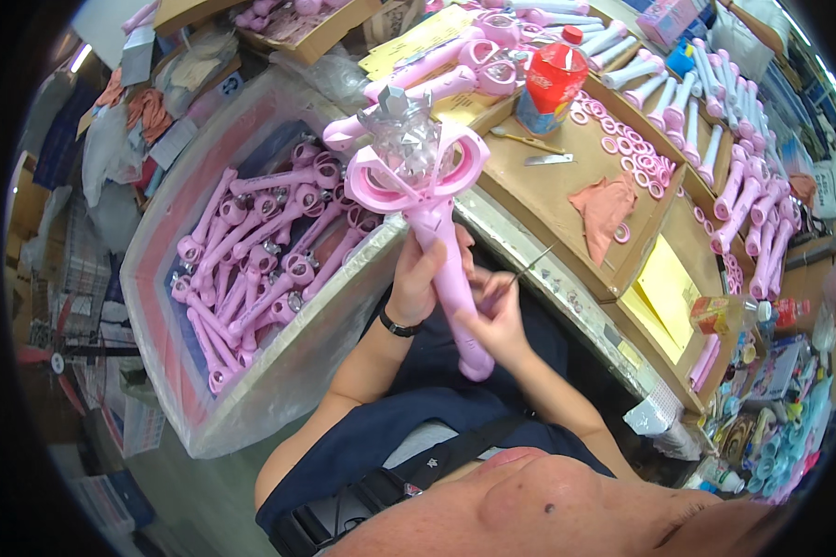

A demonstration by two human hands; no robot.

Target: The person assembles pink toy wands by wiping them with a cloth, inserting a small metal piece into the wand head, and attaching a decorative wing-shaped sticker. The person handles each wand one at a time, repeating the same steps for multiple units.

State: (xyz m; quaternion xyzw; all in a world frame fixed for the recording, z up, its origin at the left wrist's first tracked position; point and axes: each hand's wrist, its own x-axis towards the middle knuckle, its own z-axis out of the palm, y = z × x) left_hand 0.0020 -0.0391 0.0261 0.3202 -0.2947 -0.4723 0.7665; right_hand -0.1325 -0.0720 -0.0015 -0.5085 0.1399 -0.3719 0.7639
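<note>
A pink toy wand (449,278) slants in front of me, with a ring-framed head around a clear crystal-like piece (407,148) topped by a silver crown. My left hand (416,277) is wrapped round its handle just below the head. Against the lower handle rests my right hand (497,320), its fingers closed on a thin, dark pointed tool (533,264) whose tip points up and away from the wand. The tool's other end is hidden in the fingers. To the left, a large lined bin (288,367) holds many similar pink wands (251,251).
On the bench at right, a cardboard tray (529,200) holds pink rings (632,148), an orange cloth (606,212) and a brush (528,140). A red-labelled bottle (552,84) stands at its far corner. Pink and white handles (697,111) lie farther right, near yellow paper (664,292).
</note>
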